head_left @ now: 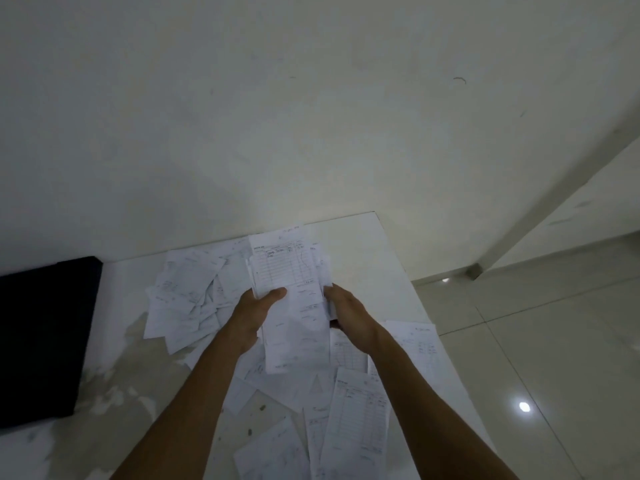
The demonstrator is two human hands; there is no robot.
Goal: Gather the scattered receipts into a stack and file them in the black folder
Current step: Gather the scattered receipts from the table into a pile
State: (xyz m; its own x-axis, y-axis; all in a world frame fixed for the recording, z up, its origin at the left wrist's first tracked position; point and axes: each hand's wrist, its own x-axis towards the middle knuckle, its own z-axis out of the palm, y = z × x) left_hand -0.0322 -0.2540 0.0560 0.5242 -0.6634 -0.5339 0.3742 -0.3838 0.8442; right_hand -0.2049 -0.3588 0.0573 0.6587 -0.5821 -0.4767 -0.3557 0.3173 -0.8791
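Legible text: none. The held stack of receipts (pixel 294 289) — top sheet shows a ruled form grid with a small printed heading and handwritten entries, all too blurred to read. The scattered receipts (pixel 356 420) on the table (pixel 363 237) carry similar printed grids and pen scrawl — no word, number or brand can be made out. The black folder (pixel 41 337) shows no readable label.

You are looking at one black folder (pixel 41 341), one table (pixel 388 251), two hands, and receipts (pixel 183 299) too overlapped to count.
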